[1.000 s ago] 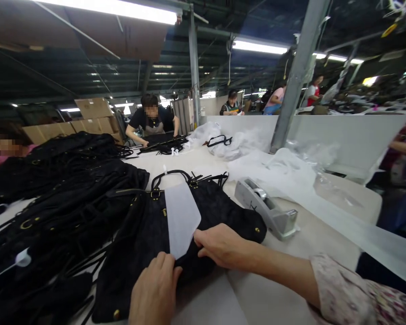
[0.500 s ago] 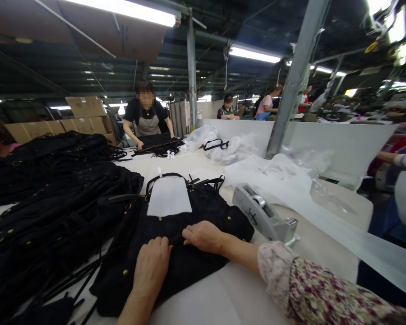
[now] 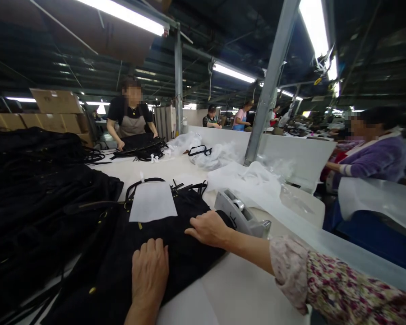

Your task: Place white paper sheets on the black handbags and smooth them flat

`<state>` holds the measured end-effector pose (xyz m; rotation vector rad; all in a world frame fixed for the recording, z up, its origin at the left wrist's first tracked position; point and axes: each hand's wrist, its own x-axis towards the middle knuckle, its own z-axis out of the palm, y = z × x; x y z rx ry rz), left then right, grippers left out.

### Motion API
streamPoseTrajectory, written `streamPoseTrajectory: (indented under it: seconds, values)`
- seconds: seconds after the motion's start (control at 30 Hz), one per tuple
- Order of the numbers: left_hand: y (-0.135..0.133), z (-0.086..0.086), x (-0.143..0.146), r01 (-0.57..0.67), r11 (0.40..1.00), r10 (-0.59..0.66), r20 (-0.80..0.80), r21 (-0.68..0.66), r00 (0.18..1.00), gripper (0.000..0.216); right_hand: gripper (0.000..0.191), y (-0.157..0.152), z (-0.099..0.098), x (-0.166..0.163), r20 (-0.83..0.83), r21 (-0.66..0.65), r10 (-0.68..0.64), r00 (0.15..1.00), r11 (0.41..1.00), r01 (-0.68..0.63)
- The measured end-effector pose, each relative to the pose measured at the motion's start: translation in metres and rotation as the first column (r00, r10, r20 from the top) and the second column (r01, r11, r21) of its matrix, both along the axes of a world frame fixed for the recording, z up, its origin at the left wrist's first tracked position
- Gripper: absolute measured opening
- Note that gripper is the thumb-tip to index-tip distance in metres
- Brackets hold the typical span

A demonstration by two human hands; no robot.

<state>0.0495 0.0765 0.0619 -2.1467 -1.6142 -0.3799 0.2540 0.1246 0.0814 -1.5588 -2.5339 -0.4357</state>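
Both hands (image 3: 150,274) flat, palms down

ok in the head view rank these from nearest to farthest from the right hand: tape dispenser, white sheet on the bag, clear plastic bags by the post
1. tape dispenser, just right of the right hand
2. white sheet, left, on the black bag
3. clear plastic bags, far back by the post

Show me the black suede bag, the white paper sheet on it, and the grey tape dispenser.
Black suede bag (image 3: 176,253), head view, bare front panel.
White paper sheet (image 3: 152,201), head view, centre.
Grey tape dispenser (image 3: 238,214), head view, body side.
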Motion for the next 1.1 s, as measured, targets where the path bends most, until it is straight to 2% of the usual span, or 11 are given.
streamPoseTrajectory:
  seconds: [0.13, 0.2, 0.37, 0.5, 0.63, 0.73, 0.8, 0.87, 0.97, 1.03, 1.1]
  values:
    - [0.005, -0.001, 0.003, -0.027, 1.000, 0.027, -0.003, 0.005, 1.000, 0.031, 0.038, 0.022, -0.024, 0.010, -0.053, -0.073, -0.036, 0.998, 0.997, 0.032]
    - [0.007, -0.001, 0.001, -0.041, 0.999, 0.041, 0.002, -0.013, 0.999, 0.031, 0.038, 0.030, -0.029, 0.009, -0.061, -0.079, -0.033, 0.998, 0.996, 0.028]
    - [0.013, 0.006, -0.003, -0.033, 0.996, 0.034, 0.011, -0.088, 0.999, 0.029, 0.044, 0.036, -0.020, 0.005, -0.047, -0.109, 0.021, 0.999, 0.994, -0.026]
    - [0.022, 0.009, 0.017, -0.040, 0.989, 0.050, 0.071, -0.139, 0.996, 0.023, 0.046, 0.035, -0.019, 0.003, -0.023, -0.135, 0.062, 0.998, 0.989, -0.065]
    - [0.028, 0.000, 0.038, 0.035, 0.988, -0.017, 0.115, -0.152, 0.993, 0.025, 0.050, 0.035, -0.006, 0.006, -0.019, -0.212, 0.049, 0.999, 0.976, -0.052]
    - [0.027, -0.009, 0.039, 0.051, 0.984, -0.023, 0.165, -0.171, 0.986, 0.028, 0.048, 0.040, 0.015, 0.017, -0.067, -0.439, 0.130, 0.989, 0.886, -0.146]
    - [0.025, -0.013, 0.037, 0.056, 0.981, -0.017, 0.204, -0.188, 0.979, 0.030, 0.058, 0.042, 0.022, 0.026, -0.121, -0.522, 0.167, 0.979, 0.828, -0.206]
    - [0.026, -0.014, 0.034, 0.063, 0.975, -0.009, 0.248, -0.211, 0.969, 0.031, 0.062, 0.044, 0.018, 0.034, -0.157, -0.492, 0.148, 0.976, 0.845, -0.207]
    - [0.032, -0.013, 0.027, 0.112, 0.954, -0.014, 0.334, -0.277, 0.942, 0.022, 0.054, 0.044, 0.001, 0.039, -0.216, -0.431, 0.116, 0.969, 0.880, -0.201]
    - [0.037, -0.010, 0.018, 0.198, 0.919, -0.048, 0.403, -0.341, 0.914, 0.011, 0.051, 0.044, -0.005, 0.039, -0.235, -0.440, 0.120, 0.964, 0.871, -0.216]
    - [0.041, -0.008, 0.009, 0.291, 0.876, -0.086, 0.469, -0.384, 0.879, 0.022, 0.050, 0.043, -0.002, 0.036, -0.182, -0.461, 0.136, 0.974, 0.863, -0.207]
